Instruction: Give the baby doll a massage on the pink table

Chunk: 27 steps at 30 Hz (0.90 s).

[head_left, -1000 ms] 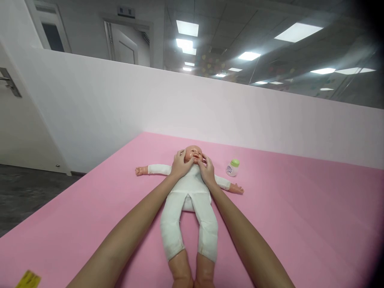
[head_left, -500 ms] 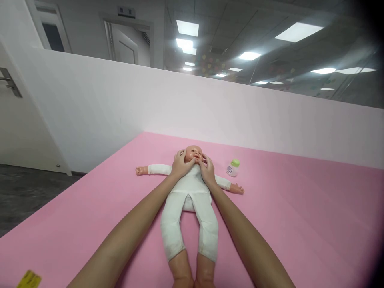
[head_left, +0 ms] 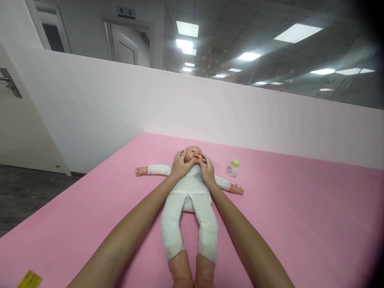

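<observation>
Both hands (head_left: 193, 169) cupping doll's face (head_left: 193, 153)

Both forearms are bare, no sleeves, watch or rings visible; left hand (head_left: 179, 166) and right hand (head_left: 207, 172) ungloved.

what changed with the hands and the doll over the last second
Nothing visibly changed. The left hand and right hand stay cupped against the doll's head, the doll still lies on its back on the pink mat, and the small bottle stands where it was.
</observation>
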Tool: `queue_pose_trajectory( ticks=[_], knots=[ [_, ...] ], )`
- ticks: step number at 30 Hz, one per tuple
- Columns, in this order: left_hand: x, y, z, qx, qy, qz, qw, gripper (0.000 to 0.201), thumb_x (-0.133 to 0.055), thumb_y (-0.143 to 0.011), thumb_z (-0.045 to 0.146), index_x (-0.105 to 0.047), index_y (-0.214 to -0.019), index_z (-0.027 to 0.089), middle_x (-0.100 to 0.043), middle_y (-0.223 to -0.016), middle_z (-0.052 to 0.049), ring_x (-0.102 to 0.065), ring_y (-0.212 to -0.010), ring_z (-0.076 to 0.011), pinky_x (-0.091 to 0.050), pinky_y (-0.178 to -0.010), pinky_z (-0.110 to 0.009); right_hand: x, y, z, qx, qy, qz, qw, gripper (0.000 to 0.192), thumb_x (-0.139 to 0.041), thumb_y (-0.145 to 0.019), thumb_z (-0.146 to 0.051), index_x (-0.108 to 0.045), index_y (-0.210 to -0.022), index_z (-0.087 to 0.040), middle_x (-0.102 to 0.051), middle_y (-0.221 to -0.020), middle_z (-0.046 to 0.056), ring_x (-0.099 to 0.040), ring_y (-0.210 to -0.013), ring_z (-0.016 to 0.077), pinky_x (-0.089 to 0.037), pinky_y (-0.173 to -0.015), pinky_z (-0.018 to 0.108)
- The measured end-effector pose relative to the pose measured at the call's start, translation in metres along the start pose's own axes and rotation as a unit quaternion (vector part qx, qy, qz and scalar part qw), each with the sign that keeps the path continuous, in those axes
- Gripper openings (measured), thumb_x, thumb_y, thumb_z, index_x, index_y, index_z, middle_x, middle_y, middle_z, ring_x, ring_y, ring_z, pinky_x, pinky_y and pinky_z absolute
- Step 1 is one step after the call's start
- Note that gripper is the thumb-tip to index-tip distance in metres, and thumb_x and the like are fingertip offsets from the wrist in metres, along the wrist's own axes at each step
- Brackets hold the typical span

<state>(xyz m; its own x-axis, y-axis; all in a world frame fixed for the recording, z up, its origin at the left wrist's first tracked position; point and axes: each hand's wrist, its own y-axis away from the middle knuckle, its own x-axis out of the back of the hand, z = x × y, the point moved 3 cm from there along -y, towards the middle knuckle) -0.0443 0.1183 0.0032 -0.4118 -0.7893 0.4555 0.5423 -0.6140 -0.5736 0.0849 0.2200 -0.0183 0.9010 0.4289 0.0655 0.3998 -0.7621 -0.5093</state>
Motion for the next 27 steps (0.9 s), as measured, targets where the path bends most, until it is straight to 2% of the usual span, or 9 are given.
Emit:
queue_pose_trajectory(
  ticks=[5,10,16,21,27],
  knots=[
    [-0.0004,-0.0001,-0.0019,-0.009,-0.004,0.003,1.0,0.055,-0.061,-0.093,0.044,-0.056,-0.142,0.019,-0.055,-0.14,-0.014,-0.051,-0.132,-0.0314,-0.041,-0.115,-0.045,-0.0005,0.0001,0.0001,0.001,0.004,-0.003,1.0,0.057,-0.063,-0.088,-0.049,-0.06,-0.136,-0.017,-0.063,-0.139,0.015,-0.061,-0.122,0.0283,-0.05,-0.106,0.045],
    [-0.0008,-0.0006,-0.0016,-0.012,-0.008,0.005,1.0,0.057,-0.066,-0.089,0.045,-0.057,-0.14,0.019,-0.056,-0.137,-0.013,-0.053,-0.129,-0.0318,-0.044,-0.112,-0.045,-0.0003,-0.0006,0.0029,0.007,0.006,0.003,1.0,0.054,-0.061,-0.09,-0.05,-0.061,-0.134,-0.019,-0.064,-0.138,0.014,-0.062,-0.122,0.0277,-0.05,-0.106,0.045],
    [0.0004,-0.0003,-0.0011,-0.006,0.002,0.005,1.0,0.051,-0.061,-0.093,0.042,-0.058,-0.139,0.021,-0.057,-0.137,-0.011,-0.053,-0.129,-0.0304,-0.044,-0.112,-0.044,-0.0005,-0.0005,0.0029,0.006,0.008,-0.005,1.0,0.056,-0.063,-0.089,-0.05,-0.061,-0.136,-0.019,-0.063,-0.139,0.014,-0.062,-0.122,0.0276,-0.05,-0.106,0.044],
    [0.0015,0.0003,0.001,0.007,0.005,-0.001,1.0,0.057,-0.068,-0.088,0.043,-0.057,-0.139,0.02,-0.055,-0.139,-0.013,-0.052,-0.13,-0.0323,-0.045,-0.111,-0.045,-0.0002,-0.0002,0.0021,0.004,0.003,-0.006,1.0,0.053,-0.059,-0.092,-0.05,-0.061,-0.136,-0.02,-0.062,-0.14,0.014,-0.061,-0.123,0.0272,-0.049,-0.107,0.044],
    [0.0013,-0.0002,0.0,-0.004,0.004,0.004,1.0,0.051,-0.063,-0.091,0.041,-0.058,-0.138,0.021,-0.057,-0.137,-0.011,-0.053,-0.13,-0.031,-0.044,-0.113,-0.045,-0.001,-0.0007,0.0038,0.009,0.002,-0.003,1.0,0.055,-0.065,-0.087,-0.047,-0.061,-0.135,-0.019,-0.063,-0.137,0.014,-0.062,-0.121,0.0275,-0.05,-0.105,0.044]
  ],
)
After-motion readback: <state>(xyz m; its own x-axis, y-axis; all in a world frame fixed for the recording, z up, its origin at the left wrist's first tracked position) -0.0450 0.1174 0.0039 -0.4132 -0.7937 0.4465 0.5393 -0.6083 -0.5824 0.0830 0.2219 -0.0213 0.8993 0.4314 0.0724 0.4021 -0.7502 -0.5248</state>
